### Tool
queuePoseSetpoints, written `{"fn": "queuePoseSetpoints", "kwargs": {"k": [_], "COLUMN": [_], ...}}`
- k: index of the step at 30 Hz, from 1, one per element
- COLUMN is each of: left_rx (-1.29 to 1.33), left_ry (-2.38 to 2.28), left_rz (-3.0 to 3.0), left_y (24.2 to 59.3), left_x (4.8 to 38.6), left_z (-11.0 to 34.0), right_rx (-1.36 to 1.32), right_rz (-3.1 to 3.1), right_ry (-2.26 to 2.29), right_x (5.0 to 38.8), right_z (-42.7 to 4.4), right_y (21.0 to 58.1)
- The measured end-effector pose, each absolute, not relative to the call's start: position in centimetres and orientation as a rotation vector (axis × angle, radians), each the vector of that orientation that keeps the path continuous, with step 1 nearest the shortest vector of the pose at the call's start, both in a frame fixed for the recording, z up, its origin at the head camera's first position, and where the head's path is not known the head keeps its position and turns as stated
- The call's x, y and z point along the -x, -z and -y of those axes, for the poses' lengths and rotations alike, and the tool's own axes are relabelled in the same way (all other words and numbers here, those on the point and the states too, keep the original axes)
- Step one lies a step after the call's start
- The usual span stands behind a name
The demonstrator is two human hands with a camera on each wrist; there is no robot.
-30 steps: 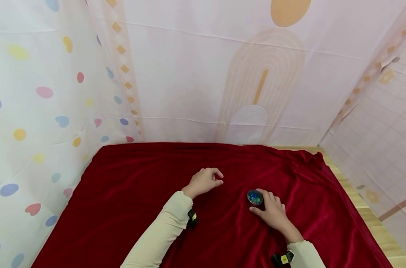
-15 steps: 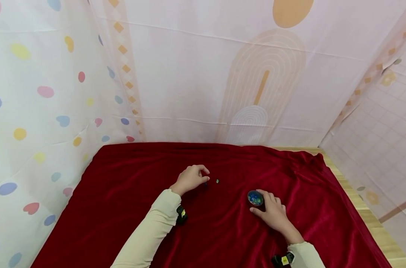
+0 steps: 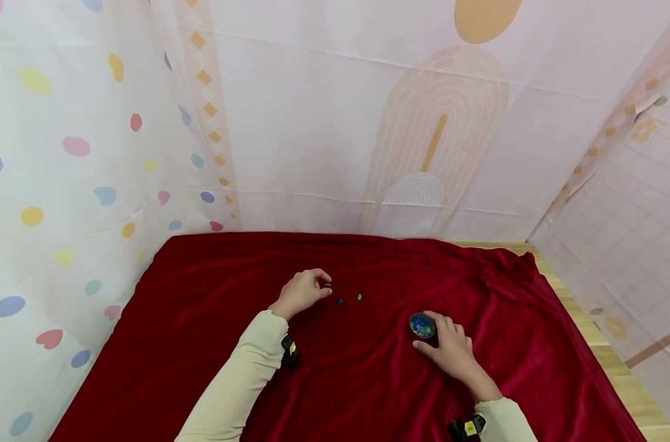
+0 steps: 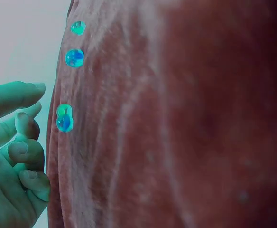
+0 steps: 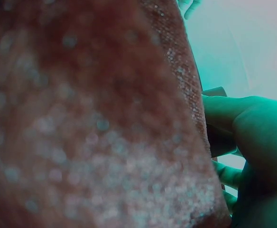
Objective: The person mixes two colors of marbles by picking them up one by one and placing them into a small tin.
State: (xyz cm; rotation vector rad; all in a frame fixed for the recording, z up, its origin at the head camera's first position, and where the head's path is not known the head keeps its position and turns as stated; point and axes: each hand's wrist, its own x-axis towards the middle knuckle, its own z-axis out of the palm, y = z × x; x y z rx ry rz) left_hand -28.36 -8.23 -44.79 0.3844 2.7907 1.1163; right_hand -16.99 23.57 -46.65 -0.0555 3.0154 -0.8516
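Observation:
My left hand [image 3: 304, 293] hovers low over the red cloth [image 3: 246, 368], thumb and fingers bent with a gap between them and no marble visibly pinched. Just beyond its fingertips in the left wrist view, a green marble [image 4: 64, 111] and a blue marble [image 4: 64, 123] appear together. Farther along the cloth are another blue marble [image 3: 340, 301] and another green marble [image 3: 360, 296], apart from each other. My right hand [image 3: 451, 348] holds a small round cup [image 3: 422, 326] of blue and green marbles, thumb and fingers curved round its side. In the right wrist view, the cup is mostly hidden.
Velvet folds and wrinkles run across the cloth. A wooden table edge [image 3: 605, 350] shows along the right. Patterned curtains [image 3: 312, 123] hang behind and at both sides. Dark wrist cameras sit on both cream sleeves [image 3: 229, 374].
My left hand has moved left, uncovering first the green marble and then the blue one on the cloth. The right hand and cup have stayed in place.

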Motion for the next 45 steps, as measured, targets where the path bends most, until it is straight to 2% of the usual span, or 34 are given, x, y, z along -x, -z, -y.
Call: {"fn": "queuePoseSetpoints", "kwargs": {"k": [36,45], "left_rx": [-0.244,-0.237], "left_ry": [-1.081,-1.054], "left_rz": [-2.811,-2.827], "left_y": [47.5,46.9], "left_x": [28.7,28.9], "left_z": [9.8,9.6], "right_rx": [0.023,0.026], "right_rz": [-3.011,-3.014], "right_ry": [0.832,0.846], "right_x": [16.9,17.0], "right_z": [-23.1,-23.2], "right_y": [47.0,46.9]}}
